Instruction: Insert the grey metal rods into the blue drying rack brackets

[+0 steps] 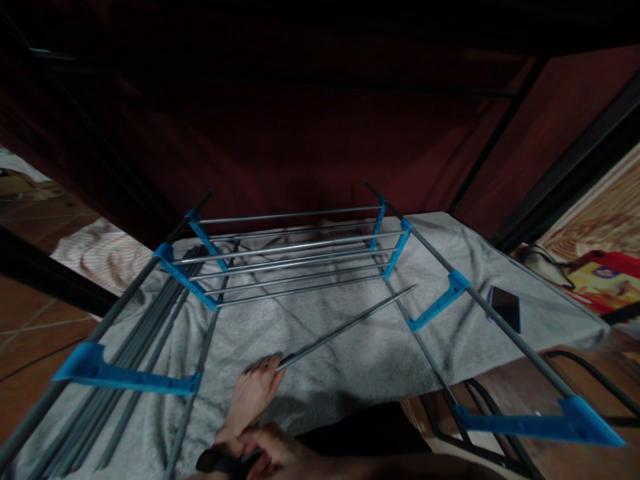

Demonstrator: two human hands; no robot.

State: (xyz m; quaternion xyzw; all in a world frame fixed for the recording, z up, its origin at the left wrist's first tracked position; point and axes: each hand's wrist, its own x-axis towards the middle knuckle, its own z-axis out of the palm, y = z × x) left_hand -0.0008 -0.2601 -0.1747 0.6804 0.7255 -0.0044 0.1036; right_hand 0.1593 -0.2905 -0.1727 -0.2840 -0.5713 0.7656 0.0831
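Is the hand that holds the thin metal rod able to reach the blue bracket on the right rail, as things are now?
Probably yes. The left hand grips the metal rod, whose tip already lies near the blue bracket. Only bare grey towel lies between; no rail crosses the way.

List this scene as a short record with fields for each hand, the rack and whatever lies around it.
left hand: grips one end of a loose metal rod that points toward the far right of the rack
right hand: low at the frame's edge, closed on a dark handle
rack: grey bars with blue brackets, rods already fitted at the far end
under it: grey towel
nearby: phone on the towel, right side
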